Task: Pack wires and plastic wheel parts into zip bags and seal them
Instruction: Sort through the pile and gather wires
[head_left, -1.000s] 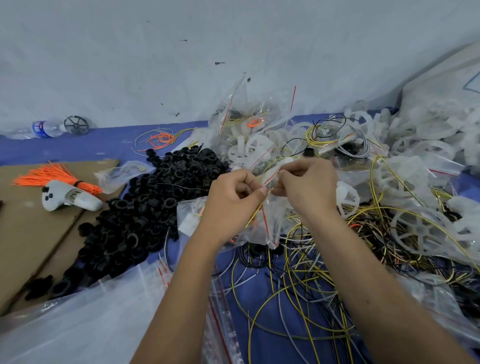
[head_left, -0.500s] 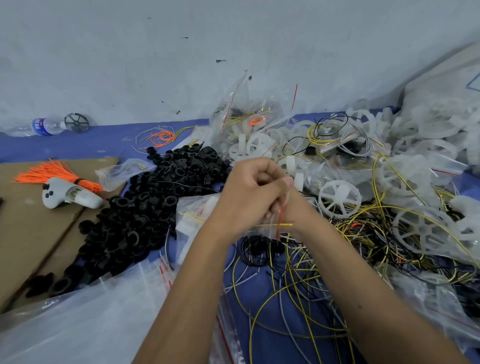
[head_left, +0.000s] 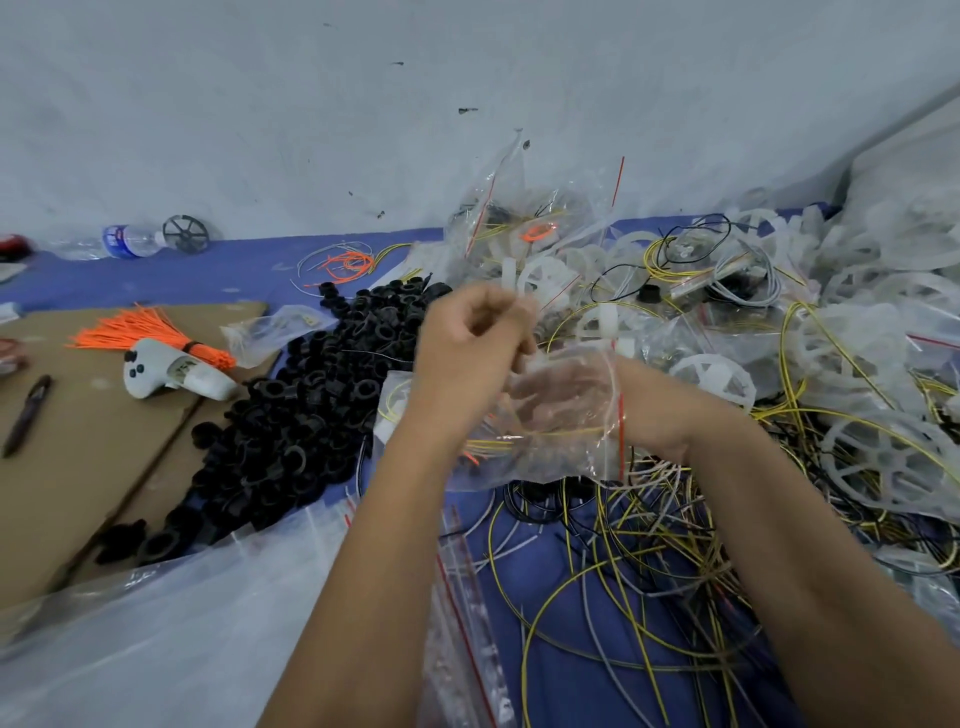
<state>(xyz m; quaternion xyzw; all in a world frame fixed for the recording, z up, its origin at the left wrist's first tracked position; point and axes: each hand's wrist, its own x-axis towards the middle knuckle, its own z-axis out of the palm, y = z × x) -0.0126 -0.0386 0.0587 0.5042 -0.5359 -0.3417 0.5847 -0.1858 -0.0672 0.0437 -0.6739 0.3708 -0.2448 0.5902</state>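
Two hands in crinkly zip bag (head_left: 561, 415)

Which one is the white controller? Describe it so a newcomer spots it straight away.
Start at the brown cardboard sheet on the left. On it lies a bundle of orange ties, beside the heap of black rings. The white controller rests against that bundle: the only smooth white handle there, with dark buttons on its rounded end.
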